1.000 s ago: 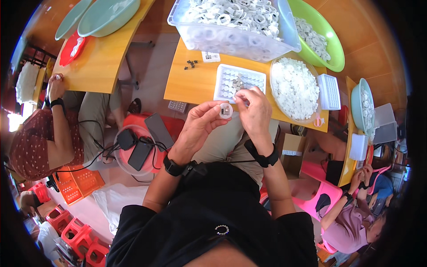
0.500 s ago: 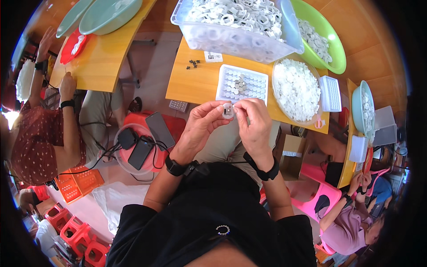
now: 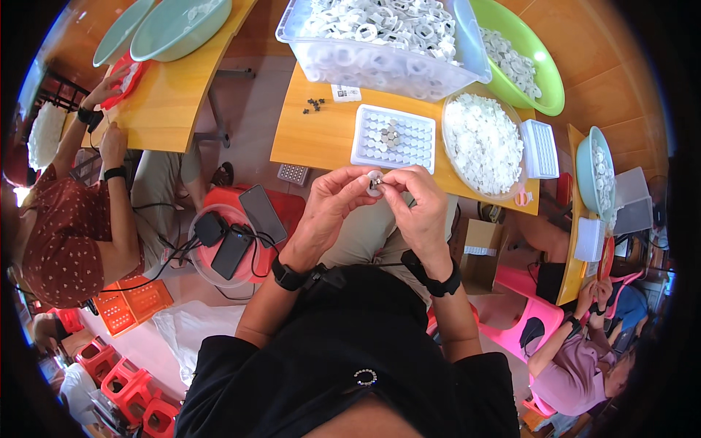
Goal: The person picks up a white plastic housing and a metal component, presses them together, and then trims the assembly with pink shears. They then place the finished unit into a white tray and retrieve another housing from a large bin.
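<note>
My left hand [image 3: 336, 204] pinches a small round white plastic part [image 3: 374, 177] with a dark slot, held up just off the table's near edge. The closed thumb and fingers of my right hand [image 3: 420, 206] meet at the part's right side; whatever tiny piece is between them is too small to make out. Just beyond my hands lies a white tray [image 3: 355, 155] with rows of round white pieces. Several small silvery discs [image 3: 388, 136] rest in its middle. Tiny black pieces [image 3: 314, 106] and a small white printed card [image 3: 345, 93] are on the table behind.
A clear bin [image 3: 380, 69] of white ring parts, a green basin [image 3: 544, 91] and a round container [image 3: 447, 157] of white pieces fill the table's back and right. White stacked trays [image 3: 539, 150] stand at right. Phones and cables lie on a red stool at left. Co-workers sit on both sides.
The round part has tilted in my left fingers, and my right fingertips have closed in over it. At the left, the co-worker's hand has moved down to the red dish.
</note>
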`<state>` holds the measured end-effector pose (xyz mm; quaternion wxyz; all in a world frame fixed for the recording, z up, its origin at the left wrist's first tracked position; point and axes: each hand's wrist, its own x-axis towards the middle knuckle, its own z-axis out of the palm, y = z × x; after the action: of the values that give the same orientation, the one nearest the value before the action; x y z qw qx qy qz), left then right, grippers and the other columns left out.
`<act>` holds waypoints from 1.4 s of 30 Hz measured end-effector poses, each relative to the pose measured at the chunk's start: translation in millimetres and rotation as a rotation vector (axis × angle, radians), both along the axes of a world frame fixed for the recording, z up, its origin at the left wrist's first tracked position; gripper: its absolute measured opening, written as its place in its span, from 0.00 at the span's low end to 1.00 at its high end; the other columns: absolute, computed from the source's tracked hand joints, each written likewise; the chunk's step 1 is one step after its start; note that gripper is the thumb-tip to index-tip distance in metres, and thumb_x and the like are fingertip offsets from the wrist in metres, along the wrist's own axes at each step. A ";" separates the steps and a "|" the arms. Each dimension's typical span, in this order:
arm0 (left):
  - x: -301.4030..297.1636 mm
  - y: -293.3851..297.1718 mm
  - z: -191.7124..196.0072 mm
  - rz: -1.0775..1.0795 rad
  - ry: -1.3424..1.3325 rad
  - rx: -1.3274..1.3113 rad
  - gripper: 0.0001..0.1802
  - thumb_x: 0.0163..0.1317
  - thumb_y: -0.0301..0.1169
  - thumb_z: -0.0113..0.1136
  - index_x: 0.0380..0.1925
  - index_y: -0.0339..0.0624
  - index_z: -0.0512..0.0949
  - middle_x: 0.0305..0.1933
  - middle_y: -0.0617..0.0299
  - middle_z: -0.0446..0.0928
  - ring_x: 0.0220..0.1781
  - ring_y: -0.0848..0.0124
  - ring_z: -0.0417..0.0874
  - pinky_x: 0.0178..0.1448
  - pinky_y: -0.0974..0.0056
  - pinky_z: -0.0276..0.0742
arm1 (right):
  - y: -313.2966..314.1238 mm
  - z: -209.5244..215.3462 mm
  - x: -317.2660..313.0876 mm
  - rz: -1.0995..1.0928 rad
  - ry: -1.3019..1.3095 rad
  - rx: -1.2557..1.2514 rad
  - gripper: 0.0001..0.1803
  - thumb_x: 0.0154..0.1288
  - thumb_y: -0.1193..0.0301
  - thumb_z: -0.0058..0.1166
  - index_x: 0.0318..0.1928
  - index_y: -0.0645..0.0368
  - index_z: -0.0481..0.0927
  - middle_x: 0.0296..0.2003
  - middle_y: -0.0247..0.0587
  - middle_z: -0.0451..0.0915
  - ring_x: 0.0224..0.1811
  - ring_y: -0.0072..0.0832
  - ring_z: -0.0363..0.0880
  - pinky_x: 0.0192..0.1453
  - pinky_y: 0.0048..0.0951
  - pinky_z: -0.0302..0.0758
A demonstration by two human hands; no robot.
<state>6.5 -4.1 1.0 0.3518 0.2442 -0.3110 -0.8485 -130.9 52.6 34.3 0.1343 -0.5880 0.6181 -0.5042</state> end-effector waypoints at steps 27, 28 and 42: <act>-3.2 -0.7 3.5 -0.037 -0.044 -0.162 0.12 0.63 0.28 0.53 0.45 0.36 0.77 0.44 0.59 0.78 0.42 0.75 0.79 0.46 0.70 0.77 | 1.7 -1.4 -18.6 0.153 -0.128 0.092 0.09 0.49 0.86 0.57 0.32 0.65 0.79 0.28 0.39 0.76 0.30 0.26 0.77 0.34 0.23 0.74; -3.7 -0.6 3.5 -0.038 -0.054 -0.175 0.12 0.63 0.28 0.53 0.45 0.36 0.77 0.44 0.59 0.78 0.42 0.75 0.79 0.46 0.70 0.77 | 2.1 -1.3 -18.9 0.150 -0.077 0.089 0.09 0.49 0.86 0.58 0.32 0.64 0.79 0.28 0.39 0.76 0.30 0.26 0.77 0.34 0.23 0.74; -9.0 3.6 3.3 -0.067 -0.191 -0.277 0.12 0.63 0.29 0.54 0.44 0.35 0.78 0.40 0.61 0.79 0.39 0.77 0.77 0.45 0.71 0.74 | 10.0 -5.6 -21.5 0.148 -0.456 0.187 0.07 0.51 0.86 0.56 0.32 0.65 0.78 0.30 0.36 0.72 0.30 0.21 0.74 0.33 0.21 0.73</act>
<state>-2.5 -0.4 4.4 0.3222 0.2625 -0.4649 -0.7818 -152.3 62.6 28.7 0.3605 -0.4876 0.5710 -0.5534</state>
